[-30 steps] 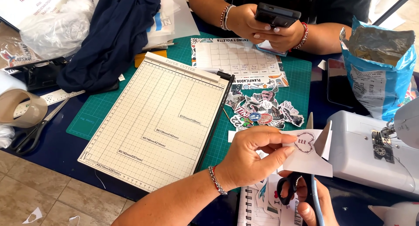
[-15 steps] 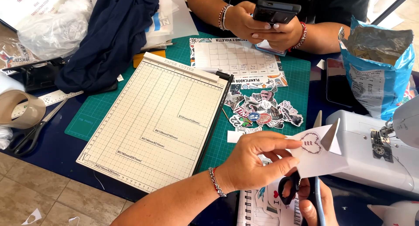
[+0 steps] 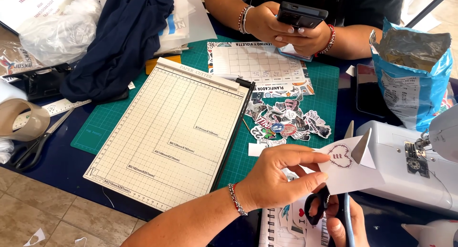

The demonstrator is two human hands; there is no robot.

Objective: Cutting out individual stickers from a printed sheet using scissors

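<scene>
Cluttered table [image 3: 57, 170]: left hand [image 3: 276, 180] pinched a white paper [image 3: 350, 173] while right hand [image 3: 341, 225] gripped scissors [image 3: 329, 204], mid-cut; trimming around the heart drawing needed care.

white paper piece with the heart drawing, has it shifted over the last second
Yes. The white paper piece with the heart drawing, pinched by the left hand, has slid right and a little down, toward the white sewing machine.

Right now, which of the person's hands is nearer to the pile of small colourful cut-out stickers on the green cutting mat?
Left. The left hand, pinching a white paper piece, sits just below the sticker pile. The right hand, holding blue-handled scissors, is lower, farther from the pile.
</scene>
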